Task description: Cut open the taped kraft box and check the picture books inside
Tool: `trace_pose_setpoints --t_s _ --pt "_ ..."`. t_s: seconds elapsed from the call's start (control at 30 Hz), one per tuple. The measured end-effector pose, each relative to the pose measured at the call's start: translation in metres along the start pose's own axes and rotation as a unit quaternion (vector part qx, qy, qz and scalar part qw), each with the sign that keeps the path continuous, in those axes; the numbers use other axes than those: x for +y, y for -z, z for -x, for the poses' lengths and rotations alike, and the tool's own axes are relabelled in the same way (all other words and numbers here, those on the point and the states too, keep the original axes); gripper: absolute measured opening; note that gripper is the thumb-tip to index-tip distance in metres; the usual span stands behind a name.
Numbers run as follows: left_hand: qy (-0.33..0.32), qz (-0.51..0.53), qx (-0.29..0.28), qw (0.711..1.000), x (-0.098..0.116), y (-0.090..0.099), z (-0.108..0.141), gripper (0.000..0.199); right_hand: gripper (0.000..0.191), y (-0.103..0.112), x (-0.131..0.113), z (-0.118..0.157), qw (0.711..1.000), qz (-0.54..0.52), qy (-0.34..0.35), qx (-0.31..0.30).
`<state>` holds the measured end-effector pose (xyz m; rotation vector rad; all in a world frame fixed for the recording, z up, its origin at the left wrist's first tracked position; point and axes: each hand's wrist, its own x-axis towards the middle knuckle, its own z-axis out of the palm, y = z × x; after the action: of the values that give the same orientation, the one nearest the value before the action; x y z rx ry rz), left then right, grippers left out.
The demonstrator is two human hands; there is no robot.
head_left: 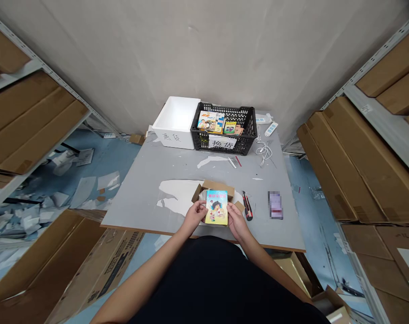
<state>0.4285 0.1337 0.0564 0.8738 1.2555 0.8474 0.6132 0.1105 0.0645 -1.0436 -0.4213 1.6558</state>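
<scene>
A small book (217, 208) with a blue and yellow cartoon cover is held up between both hands, its cover facing me. My left hand (194, 214) pinches its left edge, and my right hand (237, 220) grips the right edge. Just behind the book, an opened small cardboard box (217, 185) sits on the grey table (140, 189), flaps spread; the book hides much of its inside. Right of my right hand lies a red and black utility knife (247, 206).
At the back stand a white foam box (179, 140) and a black plastic crate (248, 144) holding several books. A phone (275, 205) and a white cable (265, 152) lie on the right. Shelves of cartons (349, 166) flank both sides; a large open carton (89, 270) is at lower left.
</scene>
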Motion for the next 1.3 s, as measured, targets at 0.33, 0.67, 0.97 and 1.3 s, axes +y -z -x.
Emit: trace_pose_setpoints --t_s 0.33,0.67,0.97,1.3 --pt "0.024 0.017 -0.012 0.999 0.014 0.005 0.0 0.048 0.042 0.002 0.003 -0.005 0.998 0.056 0.002 0.019" --pt "0.006 0.006 -0.014 1.0 0.029 0.014 -0.024 0.039 0.05 -0.006 -0.013 -0.02 0.986 0.163 -0.021 0.023" --pt "0.013 -0.025 -0.116 0.993 0.051 0.016 -0.073 0.04 0.05 -0.018 -0.028 -0.056 0.988 0.136 0.009 0.077" --pt "-0.001 -0.017 -0.103 0.995 0.09 0.002 -0.161 0.039 0.038 -0.021 -0.074 -0.131 0.981 0.164 0.064 0.084"
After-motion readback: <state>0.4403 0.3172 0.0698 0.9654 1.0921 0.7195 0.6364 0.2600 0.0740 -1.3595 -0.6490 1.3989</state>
